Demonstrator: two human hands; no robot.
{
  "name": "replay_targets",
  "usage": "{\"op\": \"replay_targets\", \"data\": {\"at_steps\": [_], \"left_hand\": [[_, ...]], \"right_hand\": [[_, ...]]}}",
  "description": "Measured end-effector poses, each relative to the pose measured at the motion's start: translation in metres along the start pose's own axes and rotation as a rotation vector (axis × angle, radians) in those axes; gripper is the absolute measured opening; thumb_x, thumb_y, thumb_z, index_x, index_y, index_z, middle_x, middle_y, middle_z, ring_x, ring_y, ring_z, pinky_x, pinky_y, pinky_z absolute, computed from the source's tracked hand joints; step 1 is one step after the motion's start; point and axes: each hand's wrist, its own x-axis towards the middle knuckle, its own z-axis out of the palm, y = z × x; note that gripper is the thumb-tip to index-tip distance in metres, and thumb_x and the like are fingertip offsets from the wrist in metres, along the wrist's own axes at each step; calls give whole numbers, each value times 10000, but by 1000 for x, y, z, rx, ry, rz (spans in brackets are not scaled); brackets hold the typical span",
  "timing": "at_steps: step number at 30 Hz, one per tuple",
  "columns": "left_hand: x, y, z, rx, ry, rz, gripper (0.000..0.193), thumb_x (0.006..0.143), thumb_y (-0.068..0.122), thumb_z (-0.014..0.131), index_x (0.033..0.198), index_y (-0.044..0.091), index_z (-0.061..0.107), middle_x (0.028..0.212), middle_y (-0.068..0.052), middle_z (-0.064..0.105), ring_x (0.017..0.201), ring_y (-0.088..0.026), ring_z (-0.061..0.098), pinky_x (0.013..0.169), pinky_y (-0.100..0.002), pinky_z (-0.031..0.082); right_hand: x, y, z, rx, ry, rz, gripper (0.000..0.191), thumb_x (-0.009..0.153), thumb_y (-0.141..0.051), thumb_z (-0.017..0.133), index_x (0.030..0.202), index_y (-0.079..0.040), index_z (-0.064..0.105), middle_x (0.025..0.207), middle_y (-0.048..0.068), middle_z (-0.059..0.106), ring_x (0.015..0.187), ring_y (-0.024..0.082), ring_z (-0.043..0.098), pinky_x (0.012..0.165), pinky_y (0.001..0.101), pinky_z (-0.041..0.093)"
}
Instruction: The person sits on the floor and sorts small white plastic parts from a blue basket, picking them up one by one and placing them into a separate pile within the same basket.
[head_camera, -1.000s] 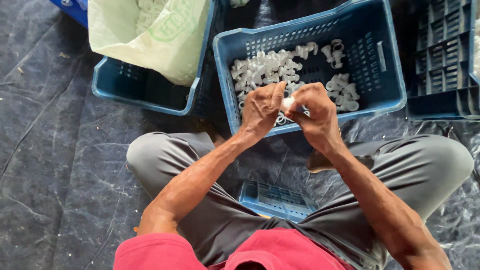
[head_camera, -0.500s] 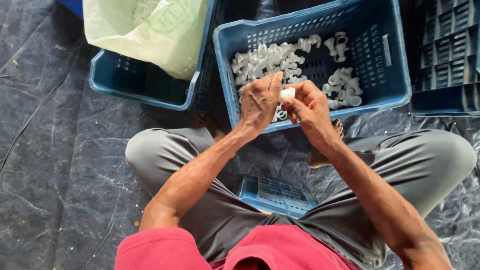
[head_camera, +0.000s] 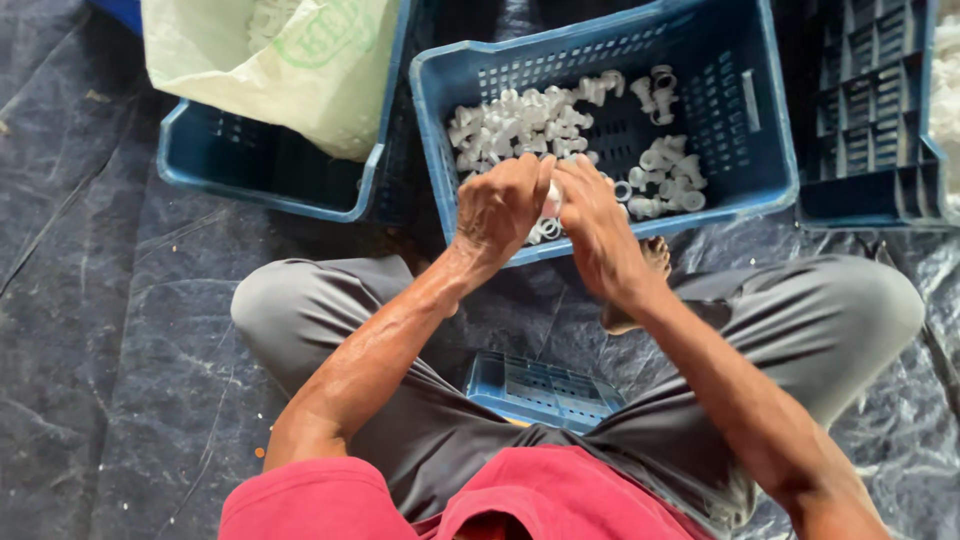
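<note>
My left hand (head_camera: 503, 205) and my right hand (head_camera: 593, 228) meet over the near wall of a blue plastic crate (head_camera: 745, 120). Between their fingers they pinch one small white plastic fitting (head_camera: 553, 197), mostly hidden by the fingers. Inside the crate lie several loose white plastic fittings (head_camera: 520, 125) in two heaps. I sit cross-legged in grey trousers (head_camera: 830, 310) with the crate just past my knees.
A second blue crate (head_camera: 265, 170) at the left holds a pale woven sack (head_camera: 290, 60). A dark blue crate (head_camera: 860, 120) stands at the right edge. A small blue crate (head_camera: 545, 385) lies between my legs. A dark plastic sheet (head_camera: 90, 300) covers the floor.
Both hands stay joined on the white fitting. They have shifted slightly and my fingers have closed more over it, so less of it shows.
</note>
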Motion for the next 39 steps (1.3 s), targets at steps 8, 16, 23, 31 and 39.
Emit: {"op": "replay_targets", "data": {"at_steps": [8, 16, 23, 31, 39], "left_hand": [[-1, -12, -3, 51, 32, -36, 371, 1044, 293, 611, 737, 90, 559, 679, -139, 624, 626, -348, 656, 548, -454, 504], [11, -24, -15, 10, 74, -85, 354, 1037, 273, 621, 749, 73, 569, 654, -147, 614, 627, -357, 652, 538, -472, 477], [-2, -10, -8, -24, 2, 2, 339, 1051, 269, 596, 772, 80, 563, 696, -143, 628, 651, -354, 660, 569, -466, 496], [2, -31, -20, 71, 1, -90, 364, 1059, 274, 616, 758, 79, 553, 686, -148, 626, 646, -357, 660, 543, -456, 504], [6, -28, -18, 73, 60, -66, 361, 1045, 286, 603, 753, 77, 565, 653, -152, 623, 610, -368, 655, 518, -466, 486]], "right_hand": [[4, 11, 5, 366, 148, 434, 434, 1089, -348, 366, 1299, -34, 579, 1446, 180, 532, 1414, 339, 448, 1203, 378, 291], [-22, -22, 9, 193, -45, 186, 647, 1087, -578, 236, 1225, -84, 629, 1457, 177, 568, 1529, 408, 334, 1267, 583, 90], [-4, 3, 18, 92, 33, 108, 583, 1220, -465, 249, 1546, 5, 367, 1614, 298, 396, 1550, 481, 305, 1285, 629, 210], [-30, -10, 25, 92, -11, 251, 612, 1100, -483, 266, 1474, -48, 479, 1583, 236, 449, 1559, 404, 316, 1299, 597, 120], [-32, -21, 26, 86, -181, 224, 644, 1098, -495, 292, 1311, 21, 613, 1422, 204, 578, 1550, 506, 272, 1221, 672, 16]]}}
